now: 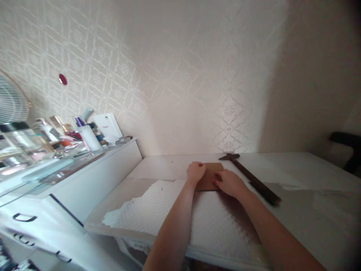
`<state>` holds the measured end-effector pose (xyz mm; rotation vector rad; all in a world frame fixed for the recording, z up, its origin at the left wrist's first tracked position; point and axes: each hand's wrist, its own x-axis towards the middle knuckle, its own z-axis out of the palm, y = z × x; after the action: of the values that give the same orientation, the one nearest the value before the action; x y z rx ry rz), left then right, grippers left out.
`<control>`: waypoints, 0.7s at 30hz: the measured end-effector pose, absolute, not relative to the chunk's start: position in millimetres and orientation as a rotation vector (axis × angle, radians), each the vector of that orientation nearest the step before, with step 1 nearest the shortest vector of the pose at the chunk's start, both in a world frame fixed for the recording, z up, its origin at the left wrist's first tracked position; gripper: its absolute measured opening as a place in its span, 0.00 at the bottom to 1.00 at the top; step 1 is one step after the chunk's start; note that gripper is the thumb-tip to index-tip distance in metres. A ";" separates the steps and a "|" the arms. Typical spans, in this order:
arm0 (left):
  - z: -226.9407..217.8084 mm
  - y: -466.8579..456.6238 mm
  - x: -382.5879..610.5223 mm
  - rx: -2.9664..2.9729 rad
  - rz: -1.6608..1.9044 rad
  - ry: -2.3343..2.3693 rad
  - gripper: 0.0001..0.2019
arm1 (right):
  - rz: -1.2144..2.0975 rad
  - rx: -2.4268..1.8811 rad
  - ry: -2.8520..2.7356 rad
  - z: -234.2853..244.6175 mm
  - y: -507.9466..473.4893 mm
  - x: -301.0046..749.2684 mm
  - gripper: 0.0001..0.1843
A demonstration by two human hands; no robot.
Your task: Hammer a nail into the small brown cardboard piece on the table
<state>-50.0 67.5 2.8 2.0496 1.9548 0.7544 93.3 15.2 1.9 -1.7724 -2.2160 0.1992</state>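
A flat brown rectangular piece that looks like cardboard (209, 180) lies on a white quilted sheet near the back of a white table. My left hand (196, 172) grips its left edge with bent fingers. Over its right side, my right hand (229, 183) holds it with curled fingers and thumb; the fingertips rest on its face. To the right lies a hammer (248, 175) with a rusty head and a dark handle, apart from both hands. The quilted sheet (141, 207) spreads under my forearms.
A white drawer cabinet (98, 184) borders the table on the left, its top crowded with bottles (89, 138), jars and a white box (107, 126). Part of a fan (12, 99) stands at far left. The patterned wall (183, 94) rises behind the table. A black armrest-like shape (345, 139) is at right.
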 end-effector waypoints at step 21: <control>38.4 -26.2 1.5 2.371 -0.088 1.766 0.30 | 0.161 -2.380 -1.597 8.4 13.4 143.0 0.23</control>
<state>1.5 -26.2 38.4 2.3714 1.7659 -0.0880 143.0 13.4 8.4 -2.3804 -1.5971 0.1614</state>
